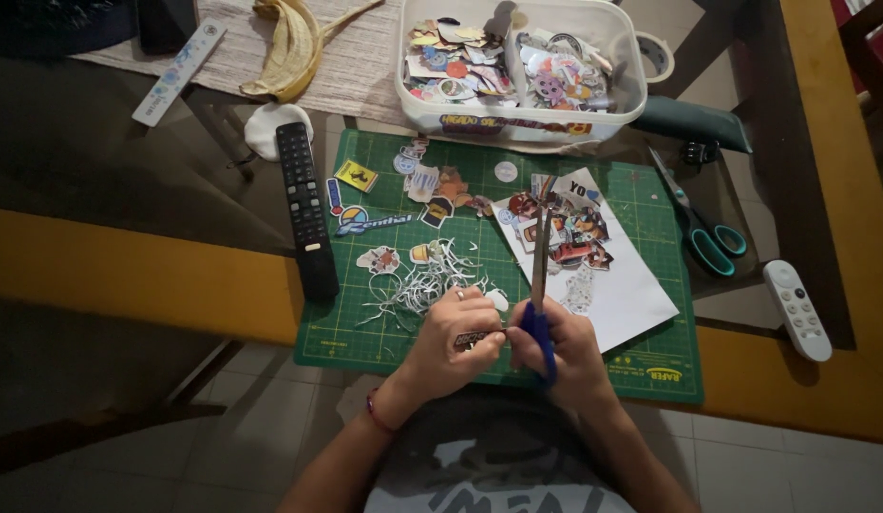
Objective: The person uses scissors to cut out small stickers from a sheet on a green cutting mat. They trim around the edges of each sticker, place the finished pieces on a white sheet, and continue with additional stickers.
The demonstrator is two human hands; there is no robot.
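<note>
- While the head view looks down on the green gridded cutting mat, cutting out a small printed sticker piece appears to be the step in hand.
- Left hand: fingers pinched closed on the sticker piece, at the mat's near edge; wrist bent inward.
- Right hand: fingers curled through the blue-handled scissors, blades pointing away over the mat.
- Next move, as judged: turn the piece to feed its outline into the blades.
- White paper trimmings lie on the mat just beyond the left hand.
</note>
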